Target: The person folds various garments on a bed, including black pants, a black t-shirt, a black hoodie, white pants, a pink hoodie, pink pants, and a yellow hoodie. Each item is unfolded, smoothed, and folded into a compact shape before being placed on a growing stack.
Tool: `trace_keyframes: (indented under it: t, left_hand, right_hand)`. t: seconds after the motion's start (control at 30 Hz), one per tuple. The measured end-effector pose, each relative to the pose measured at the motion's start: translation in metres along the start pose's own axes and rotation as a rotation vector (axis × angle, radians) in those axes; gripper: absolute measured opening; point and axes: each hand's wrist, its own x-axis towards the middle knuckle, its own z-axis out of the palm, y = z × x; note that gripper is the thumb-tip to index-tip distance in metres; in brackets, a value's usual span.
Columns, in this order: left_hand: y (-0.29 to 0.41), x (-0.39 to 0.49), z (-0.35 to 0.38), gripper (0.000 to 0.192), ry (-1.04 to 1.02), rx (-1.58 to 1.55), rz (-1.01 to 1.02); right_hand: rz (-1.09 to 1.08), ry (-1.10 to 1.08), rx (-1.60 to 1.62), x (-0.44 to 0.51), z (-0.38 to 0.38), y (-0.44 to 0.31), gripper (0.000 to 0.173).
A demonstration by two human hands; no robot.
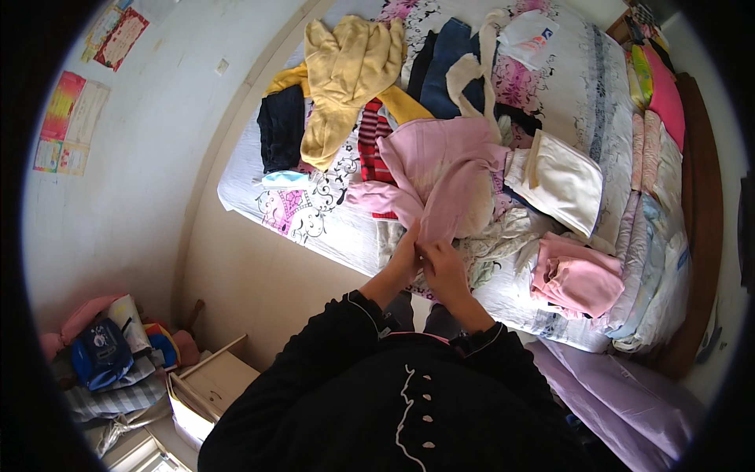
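A pink long-sleeved garment (442,153) lies spread on the bed, pale fluffy lining showing at its right side. Both hands are at the near end of one of its sleeves. My left hand (407,253) grips the sleeve end from the left; my right hand (442,265) pinches it from the right, close beside the left. Beyond the pink garment lies a yellow fleecy garment (348,65), with blue jeans (446,65) to its right. A red and black striped garment (373,141) shows partly beneath the pink one. Folded cream cloth (563,183) and folded pink clothing (578,274) lie to the right.
Black folded clothing (281,127) and a light blue face mask (285,179) lie on the bed's left part. Folded quilts (649,248) stand along the right edge by a wooden headboard (699,236). At lower left are a blue bag (103,354) and a small cabinet (215,380).
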Motion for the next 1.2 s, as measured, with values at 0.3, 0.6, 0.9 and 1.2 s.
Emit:
trace_keyframes:
  t: [0.3, 0.6, 0.9, 1.2]
  left_hand:
    - [0.021, -0.020, 0.063, 0.026, -0.223, -0.182, -0.104]
    - [0.089, -0.098, 0.158, 0.020, -0.457, 0.241, 0.502]
    - [0.075, -0.136, 0.221, 0.073, -0.591, 0.985, 1.005]
    - [-0.021, -0.178, 0.215, 0.027, -0.863, 1.172, 1.463]
  right_hand:
    - [0.191, 0.524, 0.016, -0.034, -0.042, -0.003, 0.045]
    - [-0.326, 0.143, -0.126, 0.065, -0.313, -0.111, 0.036]
    - [-0.382, 0.053, -0.067, 0.075, -0.401, -0.221, 0.021]
    - [-0.191, 0.224, 0.089, 0.009, -0.436, -0.189, 0.028]
